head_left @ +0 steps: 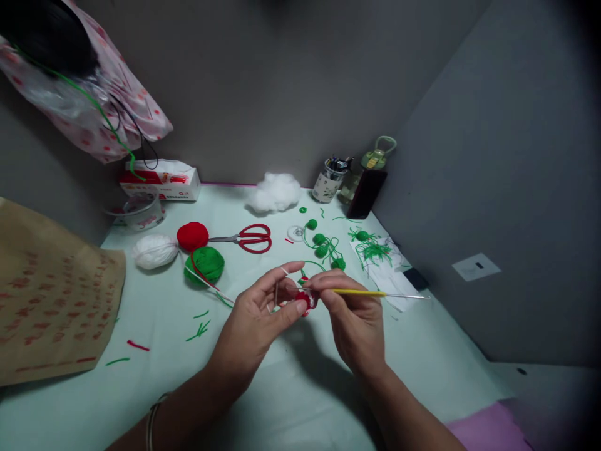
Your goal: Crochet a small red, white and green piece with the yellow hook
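Between my hands is a small red and white crocheted piece point(307, 302), partly covered by fingers. My left hand point(263, 310) pinches it with thumb and fingers, and white yarn runs over the raised index finger. My right hand point(354, 319) grips a crochet hook point(361, 292) with a yellow handle; one metal end points right, the other meets the red piece. Strands lead left from my left hand to a white yarn ball point(156, 252), a red yarn ball point(193, 237) and a green yarn ball point(205, 265).
Red-handled scissors point(253, 238) lie behind my left hand. White stuffing point(274, 193), a pen cup point(327, 181), a bottle point(374, 160) and a dark phone point(367, 194) stand at the back. Green crocheted balls point(321, 244) lie mid-table. A brown paper bag point(56, 300) stands left.
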Action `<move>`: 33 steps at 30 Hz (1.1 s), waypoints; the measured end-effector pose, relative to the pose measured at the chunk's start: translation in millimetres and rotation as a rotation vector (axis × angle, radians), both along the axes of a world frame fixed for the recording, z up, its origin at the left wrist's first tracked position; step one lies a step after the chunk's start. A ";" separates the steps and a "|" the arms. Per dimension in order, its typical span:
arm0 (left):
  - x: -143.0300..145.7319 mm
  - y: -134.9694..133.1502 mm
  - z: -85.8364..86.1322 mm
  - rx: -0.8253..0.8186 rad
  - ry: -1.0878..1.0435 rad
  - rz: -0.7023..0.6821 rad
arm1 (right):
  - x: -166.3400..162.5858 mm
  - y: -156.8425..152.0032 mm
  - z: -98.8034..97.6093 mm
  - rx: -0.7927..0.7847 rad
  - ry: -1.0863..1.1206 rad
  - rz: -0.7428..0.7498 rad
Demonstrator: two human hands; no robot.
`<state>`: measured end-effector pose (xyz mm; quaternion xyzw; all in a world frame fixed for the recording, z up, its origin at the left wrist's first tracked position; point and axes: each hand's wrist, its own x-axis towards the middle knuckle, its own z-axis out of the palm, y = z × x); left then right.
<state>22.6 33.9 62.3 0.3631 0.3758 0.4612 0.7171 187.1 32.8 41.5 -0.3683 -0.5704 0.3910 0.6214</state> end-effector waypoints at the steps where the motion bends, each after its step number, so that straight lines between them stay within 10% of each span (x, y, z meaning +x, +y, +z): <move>1: -0.7 0.4 0.0 0.013 0.032 -0.003 | 0.2 0.4 -0.3 -0.004 0.017 0.010; 33: -6.6 9.7 -1.7 -0.218 -0.473 -0.161 | -1.5 5.3 10.7 -0.309 0.397 0.138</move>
